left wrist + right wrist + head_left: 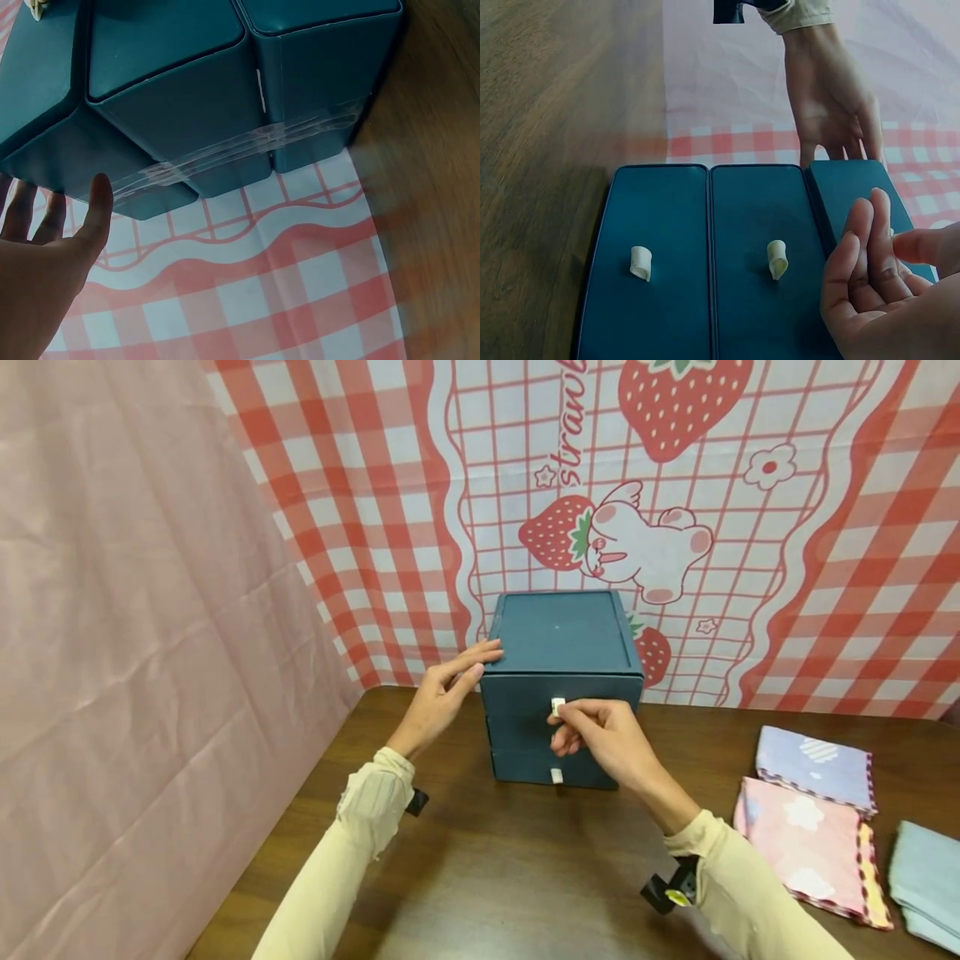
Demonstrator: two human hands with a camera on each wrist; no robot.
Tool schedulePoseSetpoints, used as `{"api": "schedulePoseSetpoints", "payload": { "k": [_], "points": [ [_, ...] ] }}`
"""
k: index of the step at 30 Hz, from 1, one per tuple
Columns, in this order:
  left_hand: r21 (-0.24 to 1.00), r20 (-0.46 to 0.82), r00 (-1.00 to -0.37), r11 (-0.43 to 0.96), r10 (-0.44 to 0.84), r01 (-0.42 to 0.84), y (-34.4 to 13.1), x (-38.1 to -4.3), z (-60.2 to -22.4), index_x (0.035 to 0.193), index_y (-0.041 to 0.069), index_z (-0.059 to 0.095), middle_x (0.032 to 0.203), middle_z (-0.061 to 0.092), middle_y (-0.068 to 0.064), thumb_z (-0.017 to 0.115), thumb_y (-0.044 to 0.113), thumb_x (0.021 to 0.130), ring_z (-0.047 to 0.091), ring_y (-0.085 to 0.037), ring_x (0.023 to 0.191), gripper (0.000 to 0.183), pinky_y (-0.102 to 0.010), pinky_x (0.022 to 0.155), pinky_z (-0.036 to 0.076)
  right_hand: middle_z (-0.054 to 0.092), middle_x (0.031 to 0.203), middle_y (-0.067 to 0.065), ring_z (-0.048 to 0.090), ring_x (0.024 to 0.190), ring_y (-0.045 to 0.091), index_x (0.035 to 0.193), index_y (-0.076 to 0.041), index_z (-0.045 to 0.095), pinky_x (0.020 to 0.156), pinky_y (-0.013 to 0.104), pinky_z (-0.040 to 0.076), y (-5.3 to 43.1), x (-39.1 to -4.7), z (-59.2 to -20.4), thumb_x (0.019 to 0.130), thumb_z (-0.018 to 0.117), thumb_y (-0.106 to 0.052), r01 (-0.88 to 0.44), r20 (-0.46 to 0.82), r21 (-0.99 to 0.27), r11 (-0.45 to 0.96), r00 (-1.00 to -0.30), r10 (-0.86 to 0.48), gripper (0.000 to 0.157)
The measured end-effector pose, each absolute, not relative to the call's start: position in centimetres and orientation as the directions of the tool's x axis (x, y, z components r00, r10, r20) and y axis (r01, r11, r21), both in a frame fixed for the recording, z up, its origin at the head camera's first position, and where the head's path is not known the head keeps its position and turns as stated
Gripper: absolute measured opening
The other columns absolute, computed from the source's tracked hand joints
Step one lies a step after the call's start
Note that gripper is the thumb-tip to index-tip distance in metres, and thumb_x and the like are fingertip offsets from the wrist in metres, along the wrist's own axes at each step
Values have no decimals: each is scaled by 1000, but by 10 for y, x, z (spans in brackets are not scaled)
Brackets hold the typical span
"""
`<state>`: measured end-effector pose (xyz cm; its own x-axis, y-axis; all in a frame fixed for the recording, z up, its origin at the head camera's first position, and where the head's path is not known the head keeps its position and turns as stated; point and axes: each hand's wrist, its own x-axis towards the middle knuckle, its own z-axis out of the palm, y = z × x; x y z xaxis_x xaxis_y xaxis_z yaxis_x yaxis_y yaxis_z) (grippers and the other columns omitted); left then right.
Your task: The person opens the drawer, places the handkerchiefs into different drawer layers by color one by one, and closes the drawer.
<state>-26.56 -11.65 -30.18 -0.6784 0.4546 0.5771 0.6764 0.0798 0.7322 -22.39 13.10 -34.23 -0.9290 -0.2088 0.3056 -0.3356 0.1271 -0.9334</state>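
Observation:
A dark blue drawer box (558,631) stands on the table, its stacked drawer fronts facing me. My right hand (611,739) pinches the small whitish pull tab (557,706) of the top drawer between thumb and finger. In the right wrist view, that top drawer (851,184) stands slightly forward of the other two fronts, whose curled tabs (778,259) hang free. With fingers extended, my left hand (442,697) rests against the box's upper left edge. Clear tape (262,139) runs along the box's side in the left wrist view. The drawer's inside is hidden.
Folded cloths lie at the right of the brown table (480,877): a lavender one (813,764), a pink one (802,839) and a pale green one (930,885). A strawberry-print checked cloth (390,527) hangs behind the box, and a plain pink curtain (150,652) hangs at the left.

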Motion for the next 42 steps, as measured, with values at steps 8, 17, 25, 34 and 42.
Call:
{"api": "schedulePoseSetpoints", "payload": {
  "k": [8,17,25,34,42],
  "points": [
    [741,569,-690,87,447,666,-117,-265,-301,136,-5,58,151,45,-19,43,3,106,32,-29,146,34,-43,107,42,69,68,12,66,63,14,101,16,67,60,27,57,132,-219,-341,104,54,-15,-339,308,-934,113,-924,-228,34],
    [740,582,-686,66,436,669,-116,-264,-303,136,-6,56,152,43,-20,42,2,106,30,-25,147,35,-47,116,31,68,66,15,66,60,18,103,15,68,60,31,58,133,-209,-337,104,55,-17,-320,280,-938,134,-927,-251,35],
    [731,592,-679,65,434,680,-114,-263,-304,137,-5,56,152,44,-18,41,3,106,31,-13,146,35,-43,116,32,67,64,15,67,59,20,102,16,67,60,31,58,135,-204,-335,103,56,-16,-323,280,-936,139,-923,-263,34],
    [727,609,-674,46,418,685,-114,-263,-307,137,-6,56,153,42,-20,40,1,106,31,-31,146,35,-46,116,31,66,62,14,64,57,22,101,12,71,61,32,57,135,-195,-333,103,58,-19,-334,279,-927,170,-918,-280,33],
    [727,613,-675,41,410,685,-111,-262,-312,136,-8,55,152,42,-21,40,1,106,33,-27,146,35,-42,115,33,64,60,11,62,54,21,98,8,72,56,30,54,137,-188,-337,102,58,-18,-339,279,-923,184,-915,-292,30]
  ]
}}
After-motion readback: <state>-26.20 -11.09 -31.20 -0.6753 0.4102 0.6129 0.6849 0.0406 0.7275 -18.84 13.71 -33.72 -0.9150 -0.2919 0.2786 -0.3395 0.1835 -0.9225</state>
